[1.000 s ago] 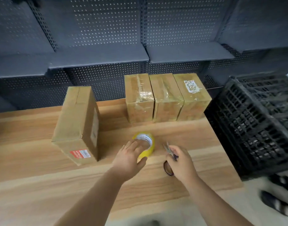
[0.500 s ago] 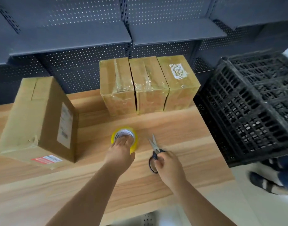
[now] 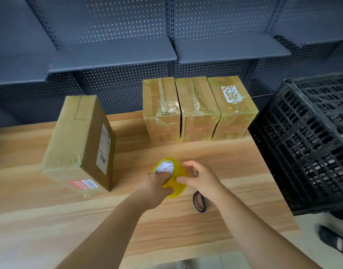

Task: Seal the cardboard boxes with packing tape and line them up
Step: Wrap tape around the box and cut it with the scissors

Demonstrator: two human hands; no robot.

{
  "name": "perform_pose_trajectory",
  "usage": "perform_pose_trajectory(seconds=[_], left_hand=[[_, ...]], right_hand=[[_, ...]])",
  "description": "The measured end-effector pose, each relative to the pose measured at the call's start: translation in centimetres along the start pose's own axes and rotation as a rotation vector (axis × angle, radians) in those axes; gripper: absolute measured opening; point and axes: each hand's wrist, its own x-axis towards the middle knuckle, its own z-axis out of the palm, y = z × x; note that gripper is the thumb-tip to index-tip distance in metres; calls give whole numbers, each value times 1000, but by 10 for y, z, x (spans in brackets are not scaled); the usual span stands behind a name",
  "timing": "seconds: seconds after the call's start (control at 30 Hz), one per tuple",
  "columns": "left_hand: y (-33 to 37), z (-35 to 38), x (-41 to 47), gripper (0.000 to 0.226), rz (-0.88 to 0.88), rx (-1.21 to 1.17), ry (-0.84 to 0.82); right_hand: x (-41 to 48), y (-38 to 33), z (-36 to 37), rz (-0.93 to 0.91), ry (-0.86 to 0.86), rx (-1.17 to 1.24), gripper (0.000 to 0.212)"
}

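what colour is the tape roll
The tape roll is yellow with a white core, clearest in the head view.

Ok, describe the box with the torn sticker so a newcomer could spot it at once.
On the wooden table, a row of small taped boxes stands by the dark shelving. It is the rightmost box, next to the black crate. Only it has a ragged white label on top; its neighbours show just tape.

Even, soft daylight; wide-angle bending at edges, slight blur.
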Motion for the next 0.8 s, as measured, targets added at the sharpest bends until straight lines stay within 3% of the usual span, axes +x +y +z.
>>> perform_pose_trajectory(seconds=[0.13,0.3,0.47,0.8], left_hand=[[9,-29,-17,18,22,-128,-24],[27,-58,-34,9,138,-112,29],[39,-72,-50,21,209,-112,95],[41,-76,-76,33,207,-205,148]], right_hand=[[-3,-31,-11,-70,-1,6,41],[-16,-63,-31,-180,74,3,18],[-34,-88,-41,-310,119,-120,5],[-40,-111,-43,-239,-71,-111,48]])
